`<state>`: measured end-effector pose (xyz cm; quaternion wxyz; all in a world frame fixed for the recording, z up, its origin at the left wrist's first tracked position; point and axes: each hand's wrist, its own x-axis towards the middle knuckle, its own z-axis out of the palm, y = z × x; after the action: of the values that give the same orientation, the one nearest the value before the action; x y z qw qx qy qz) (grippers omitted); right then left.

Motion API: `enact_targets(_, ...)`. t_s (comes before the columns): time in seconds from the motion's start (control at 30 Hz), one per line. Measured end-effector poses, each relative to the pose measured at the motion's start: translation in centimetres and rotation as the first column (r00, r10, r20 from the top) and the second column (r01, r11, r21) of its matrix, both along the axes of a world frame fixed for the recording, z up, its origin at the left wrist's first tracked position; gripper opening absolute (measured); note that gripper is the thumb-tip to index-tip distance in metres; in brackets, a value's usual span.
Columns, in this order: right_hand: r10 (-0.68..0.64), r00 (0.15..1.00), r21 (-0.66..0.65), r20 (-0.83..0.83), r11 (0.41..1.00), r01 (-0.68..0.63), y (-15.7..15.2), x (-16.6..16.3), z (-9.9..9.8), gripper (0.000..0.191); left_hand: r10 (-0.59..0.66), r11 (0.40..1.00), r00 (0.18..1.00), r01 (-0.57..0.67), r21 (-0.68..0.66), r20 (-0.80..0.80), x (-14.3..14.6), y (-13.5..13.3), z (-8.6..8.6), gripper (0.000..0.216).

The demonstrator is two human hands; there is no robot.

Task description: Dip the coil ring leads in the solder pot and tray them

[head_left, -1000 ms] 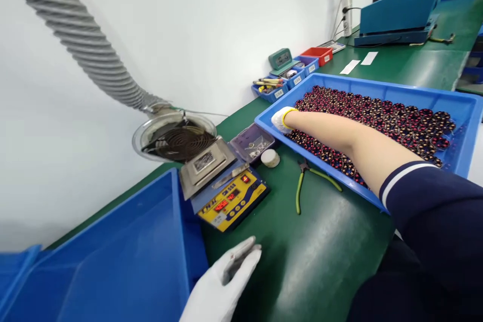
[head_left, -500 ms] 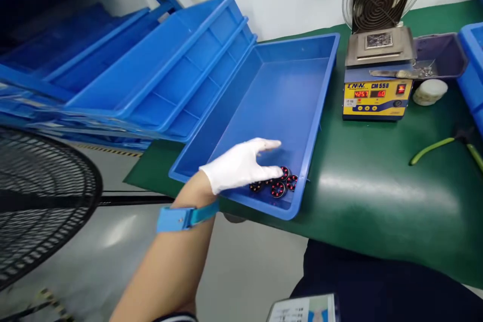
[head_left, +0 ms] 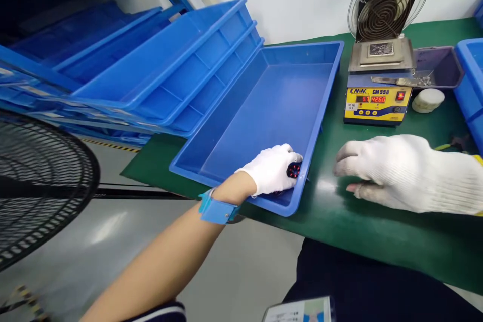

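My left hand [head_left: 270, 170], in a white glove with a blue wrist strap [head_left: 219, 210], is down in the near right corner of a shallow blue tray [head_left: 279, 103]. Its fingers are closed round a small round motor stator [head_left: 294, 170], black with red windings. Under the palm a bit of another dark part shows; the rest is hidden by the glove. To the right of the tray, my right hand [head_left: 392, 173], also white-gloved, is over the green table with thumb and fingers apart and nothing between them.
Stacked blue trays [head_left: 181, 75] lean at the left. Behind my right hand stands a yellow-fronted solder pot [head_left: 377, 103], with a fan [head_left: 383, 15] above, a purple-grey bin [head_left: 439, 65] and a white round pad [head_left: 428, 100]. Green-handled pliers [head_left: 443, 147] lie partly hidden. A floor fan [head_left: 45, 191] is at left.
My left hand has moved right and closed on a stator among the several lying in the tray corner. My right hand has come into view from the right.
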<state>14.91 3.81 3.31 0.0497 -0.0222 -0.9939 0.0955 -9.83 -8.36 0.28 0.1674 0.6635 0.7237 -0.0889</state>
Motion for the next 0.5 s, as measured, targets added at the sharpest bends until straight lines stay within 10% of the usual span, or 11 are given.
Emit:
enact_targets(0.13, -0.063, 0.998, -0.075, 0.001, 0.995, 0.063, 1.3, -0.2, -1.6, 0.024, 0.213, 0.967, 0.927, -0.246, 0.072, 0.309, -1.2, 0.8, -0.2, 0.03)
enact_targets(0.27, -0.19, 0.969, -0.197, -0.16, 0.968, 0.157, 1.9, -0.6, -2.4, 0.033, 0.278, 0.794, 0.447, -0.605, 0.058, 0.85, -2.4, 2.7, 1.9, 0.04)
enact_targets(0.4, -0.316, 0.853, -0.35, -0.416, 0.921, 0.171, 2.7, -1.5, -2.6, 0.053, 0.162, 0.882, 0.095, -0.46, -0.101, 0.982, 1.2, 6.5, 3.4, 0.033)
enact_targets(0.5, -0.417, 0.781, -0.411, -0.464, 0.883, 0.227, 4.3, -1.6, -2.5, 0.075, 0.146, 0.936, -0.007, -0.324, -0.14, 0.989, 4.8, 9.3, 2.7, 0.027)
